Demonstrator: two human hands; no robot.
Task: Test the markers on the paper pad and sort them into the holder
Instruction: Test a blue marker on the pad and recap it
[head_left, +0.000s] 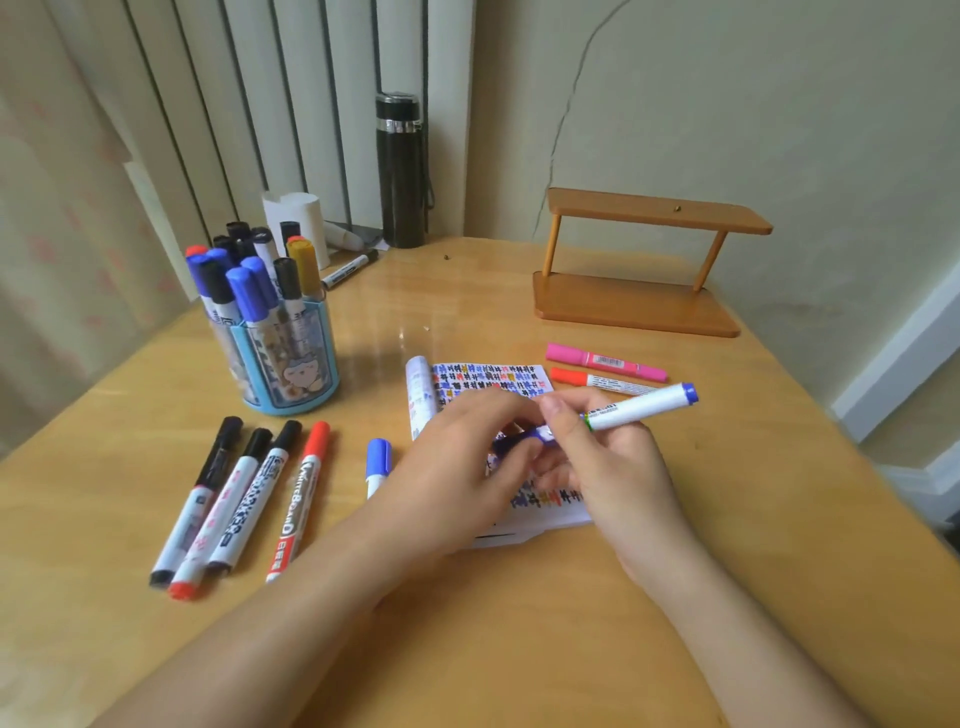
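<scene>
Bare forearms (291, 623), L hand (457, 467), R hand (608, 457).

**Open middle, cluttered sides**

Bare table (519, 623) shows along the near edge and between the holder (291, 374) and the wooden shelf (634, 306). On the left lie four loose markers (253, 499); a pink marker (605, 359) and a red marker (597, 382) lie beside the paper pad (488, 376).
</scene>
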